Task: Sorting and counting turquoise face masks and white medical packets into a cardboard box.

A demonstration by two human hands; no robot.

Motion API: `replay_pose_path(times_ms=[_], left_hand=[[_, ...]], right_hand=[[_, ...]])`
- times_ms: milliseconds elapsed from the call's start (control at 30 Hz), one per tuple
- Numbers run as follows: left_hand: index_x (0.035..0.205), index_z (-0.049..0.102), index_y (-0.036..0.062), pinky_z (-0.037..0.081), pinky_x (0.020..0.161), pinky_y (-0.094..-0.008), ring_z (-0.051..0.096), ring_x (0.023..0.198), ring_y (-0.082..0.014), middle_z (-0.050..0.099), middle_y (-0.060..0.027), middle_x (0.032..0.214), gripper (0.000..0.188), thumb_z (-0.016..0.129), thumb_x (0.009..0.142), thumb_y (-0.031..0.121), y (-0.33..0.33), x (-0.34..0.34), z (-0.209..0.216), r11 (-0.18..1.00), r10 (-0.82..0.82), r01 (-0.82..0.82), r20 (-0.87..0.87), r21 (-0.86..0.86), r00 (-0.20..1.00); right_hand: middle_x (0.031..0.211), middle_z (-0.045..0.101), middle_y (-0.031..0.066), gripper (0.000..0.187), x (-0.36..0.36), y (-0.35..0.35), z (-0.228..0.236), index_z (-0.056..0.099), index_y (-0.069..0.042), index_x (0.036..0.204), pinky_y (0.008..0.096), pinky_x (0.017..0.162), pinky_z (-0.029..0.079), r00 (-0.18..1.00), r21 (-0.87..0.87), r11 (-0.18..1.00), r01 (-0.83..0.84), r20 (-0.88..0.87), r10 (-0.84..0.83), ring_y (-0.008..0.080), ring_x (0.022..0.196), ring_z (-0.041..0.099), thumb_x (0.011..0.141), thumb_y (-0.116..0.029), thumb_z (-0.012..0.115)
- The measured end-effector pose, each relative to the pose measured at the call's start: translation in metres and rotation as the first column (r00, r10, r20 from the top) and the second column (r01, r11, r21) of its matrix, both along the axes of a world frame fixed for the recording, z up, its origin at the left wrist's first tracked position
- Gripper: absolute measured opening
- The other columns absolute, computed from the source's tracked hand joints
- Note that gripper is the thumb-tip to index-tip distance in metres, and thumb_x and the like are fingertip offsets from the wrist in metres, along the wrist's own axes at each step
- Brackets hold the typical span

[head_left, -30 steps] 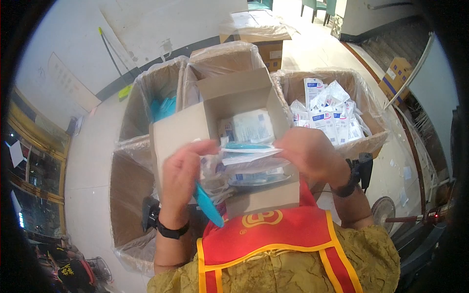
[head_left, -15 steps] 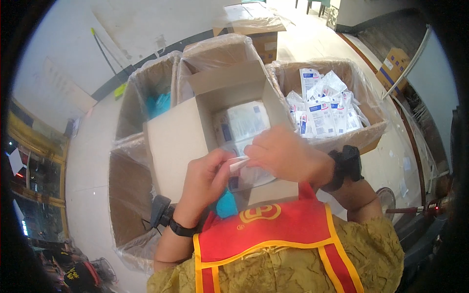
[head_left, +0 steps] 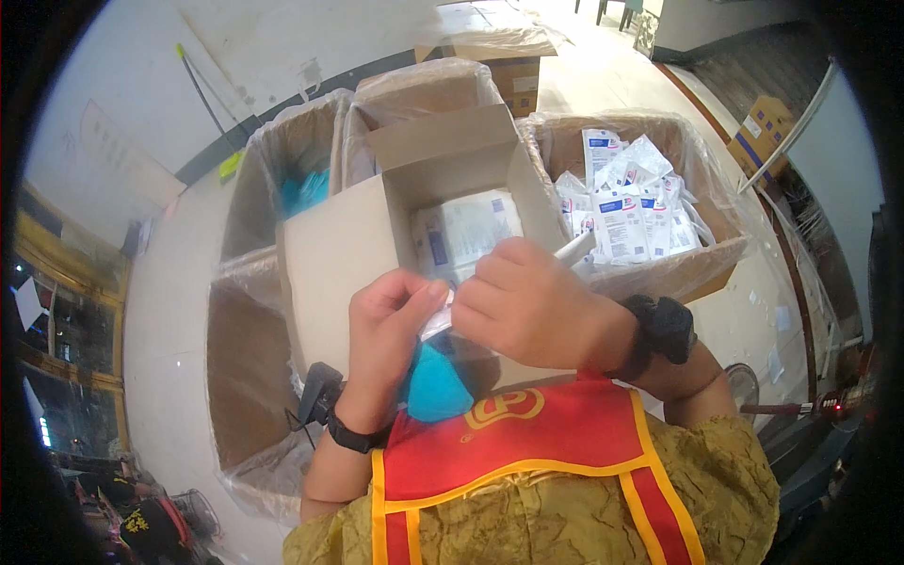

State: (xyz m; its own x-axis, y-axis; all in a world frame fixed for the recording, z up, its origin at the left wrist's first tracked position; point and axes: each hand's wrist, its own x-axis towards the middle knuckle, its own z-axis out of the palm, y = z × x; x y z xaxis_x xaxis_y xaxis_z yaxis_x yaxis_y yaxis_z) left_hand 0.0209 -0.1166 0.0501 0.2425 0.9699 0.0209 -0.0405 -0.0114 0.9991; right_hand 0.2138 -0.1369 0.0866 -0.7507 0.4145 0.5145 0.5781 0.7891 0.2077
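A: What's nearest?

B: One red apron (head_left: pixel 527 443) with yellow trim, on the near side of the open carton (head_left: pixel 344 245). One teal folded piece (head_left: pixel 438 386) hangs at the carton's near edge, beneath the left hand (head_left: pixel 386 320).

A: And the two hands?

B: Both over the carton's near side. The left hand's grip pinches one white wrapper (head_left: pixel 438 326) between thumb and forefinger. The right hand (head_left: pixel 537 306) is clenched beside it; what its fingers pinch is hidden.

A: Inside the carton?

B: Flat clear-wrapped packs (head_left: pixel 476 226); I can't count them.

A: Around it?

B: Four plastic-lined boxes: one left of the carton (head_left: pixel 250 377), one beyond its far left corner with teal pieces (head_left: pixel 306 193) inside, one just behind it (head_left: pixel 414 89), and one to its right, heaped with white printed packets (head_left: pixel 621 226), at least five.

A: Farther out?

B: One yellow-green broom (head_left: pixel 230 165) beyond the carton's far left, one plastic-draped box (head_left: pixel 513 77) well behind it, one blue-banded box (head_left: pixel 761 139) well off to its right.
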Motion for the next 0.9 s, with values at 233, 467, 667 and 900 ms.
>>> replay_pose_path(times_ms=[233, 467, 667, 900], left_hand=[[0.072, 0.061, 0.0054, 0.034, 0.055, -0.0207, 0.044, 0.06, -0.0028, 0.057, 0.0057, 0.067, 0.021, 0.068, 0.089, 0.016, 0.074, -0.046, -0.043, 0.958, 0.269, -0.248, -0.144, 0.145, 0.952], [0.091, 0.068, 0.0012, 0.04, 0.058, -0.0209, 0.05, 0.064, -0.0064, 0.064, -0.0019, 0.081, 0.015, 0.072, 0.079, 0.008, 0.047, -0.046, -0.019, 0.781, 0.506, -0.161, -0.46, 0.603, 0.729], [0.101, 0.069, 0.0049, 0.042, 0.059, -0.0249, 0.055, 0.066, -0.0101, 0.064, -0.0033, 0.08, 0.022, 0.071, 0.08, 0.006, 0.017, -0.044, 0.026, 0.813, -0.151, 0.349, -0.41, 0.466, 0.899], [0.112, 0.064, 0.0031, 0.032, 0.051, -0.0196, 0.04, 0.059, 0.0003, 0.052, 0.0104, 0.071, 0.034, 0.074, 0.079, 0.008, 0.019, -0.028, 0.013, 0.884, -0.429, 0.445, -0.129, 0.141, 0.894]], right_hand=[[0.073, 0.049, 0.001, 0.01, -0.003, -0.039, 0.019, 0.052, -0.012, 0.077, 0.0306, 0.071, 0.043, 0.95, -0.063, 0.966, -0.25, -0.208, 0.232, 0.0169, 0.073, 0.052, 0.074, -0.018, 0.06], [0.075, 0.054, 0.0072, 0.005, 0.031, -0.002, 0.018, 0.057, -0.009, 0.081, 0.037, 0.067, 0.044, 0.986, -0.264, 0.964, -0.017, -0.163, -0.028, 0.0256, 0.074, 0.056, 0.08, -0.014, 0.058], [0.074, 0.055, 0.0092, 0.008, 0.027, 0.012, 0.017, 0.058, -0.006, 0.082, 0.0384, 0.067, 0.045, 0.961, -0.272, 0.954, -0.126, -0.273, 0.049, 0.0282, 0.075, 0.056, 0.08, -0.012, 0.063], [0.073, 0.054, 0.0089, 0.008, 0.029, 0.02, 0.008, 0.057, -0.008, 0.08, 0.0388, 0.065, 0.046, 0.92, -0.209, 0.96, -0.185, -0.38, 0.095, 0.0281, 0.073, 0.057, 0.08, -0.014, 0.063]])
